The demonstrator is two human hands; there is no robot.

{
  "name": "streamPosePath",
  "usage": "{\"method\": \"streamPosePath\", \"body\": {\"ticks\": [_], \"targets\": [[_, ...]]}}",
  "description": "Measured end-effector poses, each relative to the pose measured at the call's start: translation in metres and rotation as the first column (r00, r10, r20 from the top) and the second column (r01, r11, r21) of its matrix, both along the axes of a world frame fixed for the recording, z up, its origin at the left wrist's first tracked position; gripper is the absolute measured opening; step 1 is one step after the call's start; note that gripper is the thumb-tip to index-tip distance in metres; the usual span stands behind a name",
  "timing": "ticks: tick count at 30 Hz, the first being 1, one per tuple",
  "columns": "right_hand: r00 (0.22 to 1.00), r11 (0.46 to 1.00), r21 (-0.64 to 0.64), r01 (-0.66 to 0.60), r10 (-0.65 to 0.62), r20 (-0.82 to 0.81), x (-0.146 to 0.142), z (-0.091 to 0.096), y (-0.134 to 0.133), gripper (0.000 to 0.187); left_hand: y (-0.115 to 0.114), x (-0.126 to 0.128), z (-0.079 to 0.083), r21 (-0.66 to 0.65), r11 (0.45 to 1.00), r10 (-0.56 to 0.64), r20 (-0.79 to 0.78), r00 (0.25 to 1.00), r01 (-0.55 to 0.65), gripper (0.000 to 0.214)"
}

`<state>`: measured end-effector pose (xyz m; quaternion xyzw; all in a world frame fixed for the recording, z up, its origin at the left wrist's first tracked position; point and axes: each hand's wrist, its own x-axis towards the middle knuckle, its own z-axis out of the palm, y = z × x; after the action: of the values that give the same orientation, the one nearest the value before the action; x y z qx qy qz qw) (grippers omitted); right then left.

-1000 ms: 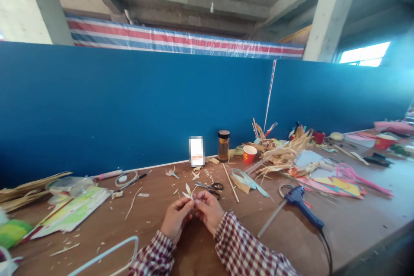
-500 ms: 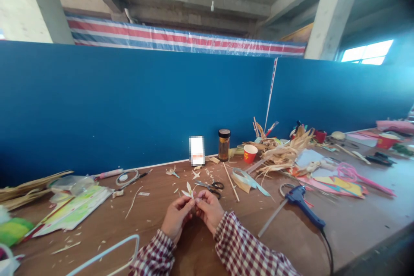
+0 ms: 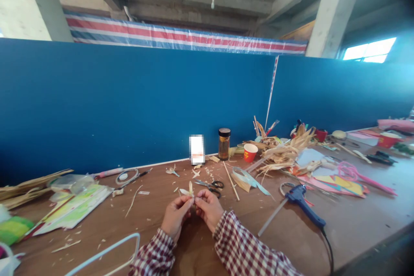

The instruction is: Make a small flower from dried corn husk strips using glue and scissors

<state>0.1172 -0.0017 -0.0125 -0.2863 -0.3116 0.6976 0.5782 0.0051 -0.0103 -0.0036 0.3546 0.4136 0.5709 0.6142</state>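
Pinching a small husk piece (image 3: 189, 190) btwn left hand (image 3: 175, 219) & right hand (image 3: 208, 209), low over the table (image 3: 155, 233), near the scissors (image 3: 211, 186). Both grips closed on it. Looks like petal-shaping; any further tweak wants light, steady fingertip pressure.

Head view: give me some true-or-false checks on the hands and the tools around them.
1. The left hand and right hand pinch a small husk piece between them. True.
2. The scissors lie on the table just beyond the hands. True.
3. The right hand grips a blue glue gun. False: the glue gun lies untouched on the table, further right.
4. The red paper cup lies tipped over. False: the red paper cup stands upright near the jar.
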Motion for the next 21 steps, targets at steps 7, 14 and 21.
{"method": "streamPosePath", "body": {"ticks": [7, 14, 21], "targets": [[1.000, 1.000, -0.014, -0.010, 0.009, -0.026, -0.0003, 0.0007, -0.0005, 0.033, -0.0002, 0.0009, 0.0026, -0.034, 0.999, 0.027, 0.017, 0.999, -0.026, 0.025], [0.999, 0.999, -0.023, -0.036, 0.037, 0.012, 0.0003, 0.0024, -0.0023, 0.034, -0.0008, 0.0010, 0.0012, -0.012, 1.000, 0.027, -0.005, 1.000, -0.027, 0.022], [1.000, 0.999, -0.045, -0.025, 0.024, -0.011, 0.0007, 0.0033, -0.0026, 0.034, -0.0025, 0.0025, 0.0041, -0.055, 0.998, 0.033, 0.009, 0.999, -0.033, 0.024]]}}
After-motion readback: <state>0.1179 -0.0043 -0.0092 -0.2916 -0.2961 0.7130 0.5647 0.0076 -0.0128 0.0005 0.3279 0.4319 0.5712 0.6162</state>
